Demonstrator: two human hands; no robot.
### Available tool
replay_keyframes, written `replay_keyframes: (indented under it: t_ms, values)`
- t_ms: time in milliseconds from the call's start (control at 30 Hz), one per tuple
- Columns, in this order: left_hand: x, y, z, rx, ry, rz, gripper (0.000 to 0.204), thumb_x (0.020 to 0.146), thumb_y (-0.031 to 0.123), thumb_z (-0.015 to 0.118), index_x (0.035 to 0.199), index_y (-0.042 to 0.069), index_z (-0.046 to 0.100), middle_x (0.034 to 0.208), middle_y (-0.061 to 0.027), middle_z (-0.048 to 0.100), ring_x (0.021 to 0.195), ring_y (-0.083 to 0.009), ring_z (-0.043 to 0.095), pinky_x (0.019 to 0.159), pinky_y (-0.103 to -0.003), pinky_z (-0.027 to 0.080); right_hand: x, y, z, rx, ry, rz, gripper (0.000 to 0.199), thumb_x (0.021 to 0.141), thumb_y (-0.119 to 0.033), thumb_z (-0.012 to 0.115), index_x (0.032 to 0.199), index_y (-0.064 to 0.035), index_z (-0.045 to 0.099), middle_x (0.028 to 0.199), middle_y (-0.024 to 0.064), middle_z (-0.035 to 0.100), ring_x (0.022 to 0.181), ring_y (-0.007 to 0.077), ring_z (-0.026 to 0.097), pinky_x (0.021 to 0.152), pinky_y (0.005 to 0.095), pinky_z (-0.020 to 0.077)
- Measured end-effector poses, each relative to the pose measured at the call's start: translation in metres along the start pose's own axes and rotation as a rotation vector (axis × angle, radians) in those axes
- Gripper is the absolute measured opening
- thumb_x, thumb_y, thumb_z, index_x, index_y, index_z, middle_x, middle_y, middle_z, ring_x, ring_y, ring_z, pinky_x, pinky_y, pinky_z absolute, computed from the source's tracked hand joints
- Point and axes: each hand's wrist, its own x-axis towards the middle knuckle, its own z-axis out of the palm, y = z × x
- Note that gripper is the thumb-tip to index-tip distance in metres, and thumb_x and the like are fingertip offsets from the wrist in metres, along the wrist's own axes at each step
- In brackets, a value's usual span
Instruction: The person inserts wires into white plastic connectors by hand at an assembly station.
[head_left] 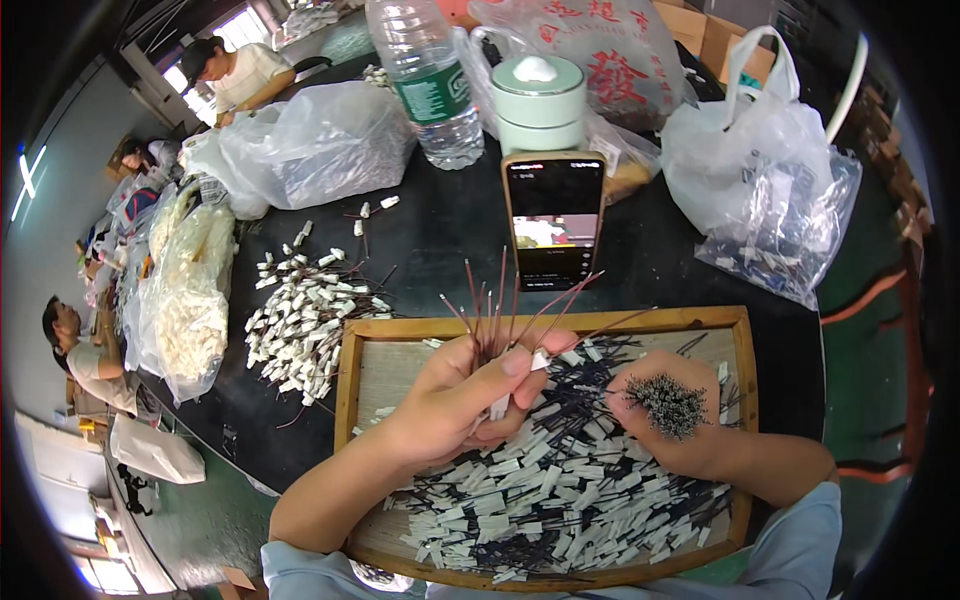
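My left hand is closed around several small white connectors with thin brown wires fanning upward. One white connector shows at its thumb tip. Apart from it, my right hand is wrapped round a thick bundle of dark thin wires, its cut ends facing up. Both hands are above a wooden-rimmed tray, where many white connectors with dark wires lie in a loose heap. Left of the tray, on the black table, is another pile of white connectors with brown wires.
Beyond the tray, a phone leans upright against a pale green cup. A water bottle stands nearby. Plastic bags sit at the back left, and a white carrier bag at the right. Other people sit further left.
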Motion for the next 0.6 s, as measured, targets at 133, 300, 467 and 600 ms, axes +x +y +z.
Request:
replay_keyframes:
  t_ms: [133, 300, 467, 600]
  values:
    - [-0.004, -0.003, 0.008, 0.254, 0.058, 0.024, 0.042, 0.094, 0.027, 0.054, 0.125, -0.001, 0.051, 0.071, -0.0007, 0.046, 0.049, -0.0030, 0.032, 0.042, -0.018, 0.025, -0.002, 0.002, 0.002, 0.035, 0.059, 0.022, 0.024, 0.074, 0.004, 0.068, 0.096, -0.0010, 0.059, 0.085, 0.0071, 0.066, 0.076, 0.0125, 0.066, 0.068, 0.0235, 0.0506]
    - [-0.003, -0.006, 0.011, 0.556, 0.048, 0.207, 0.040, 0.093, 0.023, 0.055, 0.123, -0.003, 0.053, 0.075, 0.0002, 0.054, 0.056, -0.0022, 0.043, 0.050, -0.017, 0.035, 0.002, 0.005, 0.002, -0.005, 0.056, -0.049, 0.026, 0.073, 0.002, 0.069, 0.097, -0.0015, 0.061, 0.084, 0.0074, 0.066, 0.074, 0.0118, 0.065, 0.066, 0.0234, 0.0499]
    - [-0.009, -0.010, 0.011, 0.802, 0.037, 0.342, 0.030, 0.092, 0.010, 0.052, 0.121, 0.001, 0.057, 0.082, 0.0013, 0.058, 0.069, -0.0041, 0.050, 0.061, -0.020, 0.041, 0.000, 0.000, 0.005, -0.032, 0.060, -0.052, 0.018, 0.075, -0.004, 0.071, 0.091, -0.0011, 0.064, 0.080, 0.0089, 0.066, 0.071, 0.0110, 0.064, 0.063, 0.0233, 0.0485]
    - [-0.003, -0.009, 0.009, 1.121, -0.035, 0.618, 0.031, 0.087, 0.002, 0.056, 0.118, 0.002, 0.058, 0.077, -0.0061, 0.058, 0.065, -0.0134, 0.056, 0.058, -0.025, 0.045, -0.006, -0.004, 0.005, 0.179, 0.032, 0.273, 0.013, 0.079, -0.008, 0.071, 0.087, 0.0007, 0.066, 0.076, 0.0057, 0.066, 0.070, 0.0084, 0.062, 0.061, 0.0228, 0.0477]
